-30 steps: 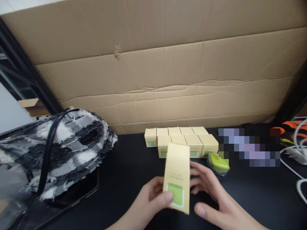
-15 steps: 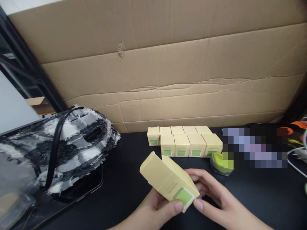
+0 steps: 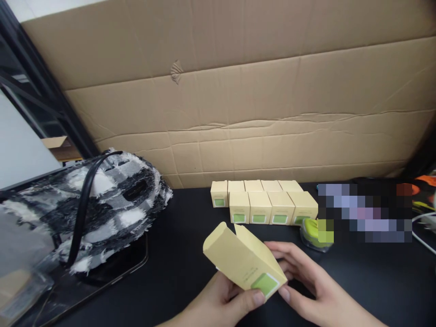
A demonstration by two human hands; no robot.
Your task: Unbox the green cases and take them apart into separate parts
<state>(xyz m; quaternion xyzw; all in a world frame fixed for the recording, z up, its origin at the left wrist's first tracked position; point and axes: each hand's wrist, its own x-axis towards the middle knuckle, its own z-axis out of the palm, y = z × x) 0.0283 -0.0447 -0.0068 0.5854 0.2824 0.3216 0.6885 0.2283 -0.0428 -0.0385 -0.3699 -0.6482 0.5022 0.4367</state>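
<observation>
— what is seen across the top of the frame?
— a creased cardboard sheet (image 3: 238, 91) is stood behind the black table (image 3: 361, 281); a fringed black-and-white handbag (image 3: 112, 204) is laid at centre left.
— and lower centre?
— small yellow boxes (image 3: 265, 206) are lined up in two rows. below them, a tilted yellow carton (image 3: 240, 256) is gripped by the left hand (image 3: 221, 304) and pinched at its green-labelled end by the right hand (image 3: 306, 284).

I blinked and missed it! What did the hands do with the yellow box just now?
The yellow box, upright a second ago, has been tipped to the left, open end now up-left. The left hand kept hold by the green label; the right hand closed in there too. The small boxes and checked bag stayed put.
</observation>
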